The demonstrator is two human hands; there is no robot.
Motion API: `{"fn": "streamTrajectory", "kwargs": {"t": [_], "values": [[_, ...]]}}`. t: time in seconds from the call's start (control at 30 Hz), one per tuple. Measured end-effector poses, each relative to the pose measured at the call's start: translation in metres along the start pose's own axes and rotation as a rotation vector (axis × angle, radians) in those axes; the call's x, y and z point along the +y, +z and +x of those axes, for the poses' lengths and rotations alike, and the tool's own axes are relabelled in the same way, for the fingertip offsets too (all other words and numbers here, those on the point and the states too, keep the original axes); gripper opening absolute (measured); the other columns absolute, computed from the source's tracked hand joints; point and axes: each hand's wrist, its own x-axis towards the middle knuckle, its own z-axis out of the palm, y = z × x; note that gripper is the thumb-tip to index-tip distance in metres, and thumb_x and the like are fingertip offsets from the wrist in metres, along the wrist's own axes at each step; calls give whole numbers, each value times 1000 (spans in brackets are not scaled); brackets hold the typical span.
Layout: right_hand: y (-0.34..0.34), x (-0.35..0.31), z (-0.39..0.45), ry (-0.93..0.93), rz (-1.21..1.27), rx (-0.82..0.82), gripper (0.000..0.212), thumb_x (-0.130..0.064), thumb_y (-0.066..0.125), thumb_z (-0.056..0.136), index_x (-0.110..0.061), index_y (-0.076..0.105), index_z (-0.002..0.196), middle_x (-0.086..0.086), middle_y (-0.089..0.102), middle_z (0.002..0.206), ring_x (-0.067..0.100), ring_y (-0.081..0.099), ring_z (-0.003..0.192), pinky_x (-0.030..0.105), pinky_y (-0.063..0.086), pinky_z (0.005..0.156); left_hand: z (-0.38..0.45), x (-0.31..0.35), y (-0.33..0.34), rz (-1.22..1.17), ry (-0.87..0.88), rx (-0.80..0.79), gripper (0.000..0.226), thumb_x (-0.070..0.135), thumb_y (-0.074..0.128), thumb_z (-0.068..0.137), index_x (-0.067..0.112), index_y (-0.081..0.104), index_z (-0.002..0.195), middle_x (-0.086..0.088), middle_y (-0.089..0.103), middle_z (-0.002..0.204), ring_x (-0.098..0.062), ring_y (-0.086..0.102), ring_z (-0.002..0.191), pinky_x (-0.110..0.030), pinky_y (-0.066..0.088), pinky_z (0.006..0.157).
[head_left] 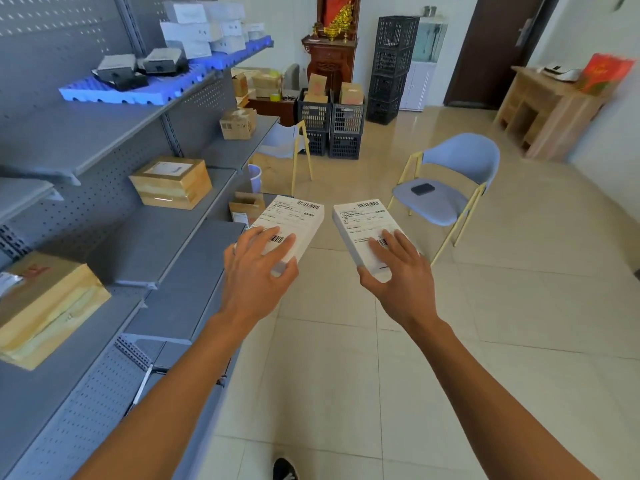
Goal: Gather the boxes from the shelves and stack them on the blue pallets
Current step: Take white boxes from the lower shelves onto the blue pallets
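My left hand (259, 265) grips a flat white box (294, 220) with a barcode label, held out over the floor beside the grey shelves (138, 244). My right hand (398, 271) grips a second white labelled box (360, 223) just to the right of the first. A blue pallet (138, 93) lies on the top shelf with dark boxes (138, 69) and stacked white boxes (204, 26) on it. Brown cardboard boxes sit on the lower shelves: one at mid height (171, 183), one near left (45, 306), one further back (239, 123).
A blue chair (450, 188) with a dark object on its seat stands ahead right. Black crates (330, 126) and a tall crate stack (393, 67) stand at the back, near a wooden cabinet (329, 60). A wooden desk (543, 109) is at the far right. Tiled floor lies ahead.
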Motion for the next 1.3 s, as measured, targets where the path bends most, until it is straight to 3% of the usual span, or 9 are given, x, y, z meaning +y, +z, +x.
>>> {"fn": "streamTrajectory", "kwargs": {"t": [0.43, 0.67, 0.9, 1.2, 1.3], "values": [[79, 25, 145, 22, 33, 75, 52, -47, 71, 86, -24, 62, 133, 1, 51, 150, 21, 37, 145, 46, 41, 101, 143, -78, 65, 34, 48, -1, 49, 46, 47, 91, 21, 68, 128, -5, 59, 139, -30, 47, 132, -56, 44, 95], [138, 81, 237, 10, 85, 66, 54, -50, 64, 86, -24, 62, 133, 2, 50, 150, 23, 37, 145, 50, 43, 101, 230, -98, 126, 67, 58, 8, 47, 45, 49, 91, 22, 68, 128, -6, 60, 138, -31, 48, 132, -58, 45, 95], [180, 145, 359, -14, 134, 53, 53, -44, 73, 86, -22, 63, 133, 4, 51, 150, 24, 38, 145, 52, 44, 102, 346, -98, 183, 107, 36, 95, 43, 40, 52, 89, 21, 70, 123, -6, 62, 135, -30, 50, 129, -55, 44, 92], [228, 192, 464, -72, 151, 5, 56, -56, 56, 88, -24, 62, 134, 3, 50, 151, 23, 37, 145, 52, 44, 103, 435, -128, 246, 141, -20, 116, 44, 40, 50, 94, 19, 66, 129, -7, 60, 137, -31, 50, 130, -58, 45, 93], [251, 204, 494, -65, 135, -18, 54, -54, 59, 89, -24, 61, 135, 3, 49, 151, 23, 36, 146, 53, 43, 103, 464, -144, 268, 135, -21, 115, 44, 40, 50, 94, 19, 66, 129, -7, 60, 137, -31, 49, 131, -55, 43, 94]]}}
